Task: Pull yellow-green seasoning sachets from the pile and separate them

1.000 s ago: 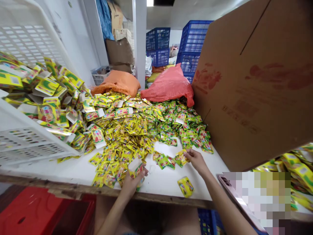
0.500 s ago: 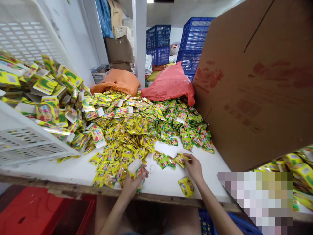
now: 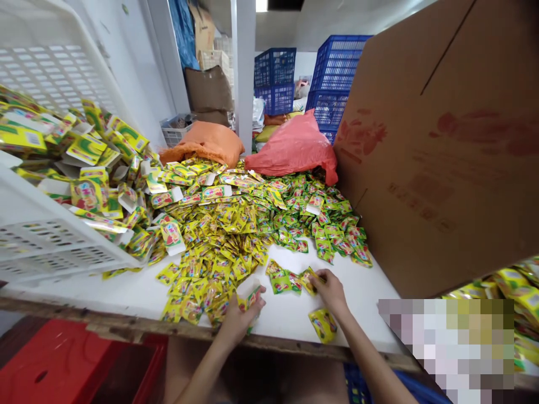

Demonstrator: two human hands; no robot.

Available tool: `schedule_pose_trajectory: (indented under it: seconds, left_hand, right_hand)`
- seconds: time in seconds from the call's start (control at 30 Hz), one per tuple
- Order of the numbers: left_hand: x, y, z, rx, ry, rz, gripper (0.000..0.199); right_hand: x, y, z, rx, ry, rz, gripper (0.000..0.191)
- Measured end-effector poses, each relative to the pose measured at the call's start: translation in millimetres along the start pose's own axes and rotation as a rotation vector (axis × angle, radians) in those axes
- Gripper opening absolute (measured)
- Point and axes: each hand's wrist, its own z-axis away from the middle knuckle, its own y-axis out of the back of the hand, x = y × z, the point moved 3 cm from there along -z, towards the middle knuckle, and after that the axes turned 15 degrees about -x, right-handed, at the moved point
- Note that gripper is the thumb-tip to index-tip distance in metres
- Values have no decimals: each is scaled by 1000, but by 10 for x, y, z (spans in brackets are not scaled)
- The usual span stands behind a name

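Note:
My left hand point(image 3: 239, 321) is wrapped round a small printed carton point(image 3: 251, 292) with its white flap raised. At the right end of a short row of sachets, my right hand point(image 3: 331, 292) pinches a yellow sachet point(image 3: 307, 279). Green sachets point(image 3: 281, 282) lie beside it, overlapping on the white tabletop point(image 3: 273, 320). Nearer the front edge, below my right hand, lies a single yellow sachet point(image 3: 323, 325). Beyond my left hand spreads a heap of yellow sachets point(image 3: 210, 252), and green sachets point(image 3: 334, 238) are heaped farther right.
A tilted white crate point(image 3: 63, 247) spills folded cartons point(image 3: 88, 193) at the left. A large cardboard box point(image 3: 429, 157) leans in on the right. Behind the heaps rest an orange sack point(image 3: 210, 140) and a red plastic bag point(image 3: 295, 146). A red stool point(image 3: 63, 359) stands below the table.
My left hand has moved right and slightly up with the carton, closer to the sachet row. My right hand has shifted slightly left with the yellow sachet, tightening the row.

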Motion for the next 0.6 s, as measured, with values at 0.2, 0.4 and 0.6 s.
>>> schedule_pose_trajectory:
  seconds: [0.2, 0.4, 0.6]
  left_hand:
    - [226, -270, -47, -324, 8, 34, 57]
    - [184, -514, -62, -317, 86, 309, 49]
    - [182, -532, 27, -345, 74, 521, 43]
  right_hand:
    - [-614, -38, 449, -205, 218, -166, 28]
    - [-1023, -284, 771, -174, 193, -492, 31]
    - [-941, -321, 894, 84, 158, -338, 29]
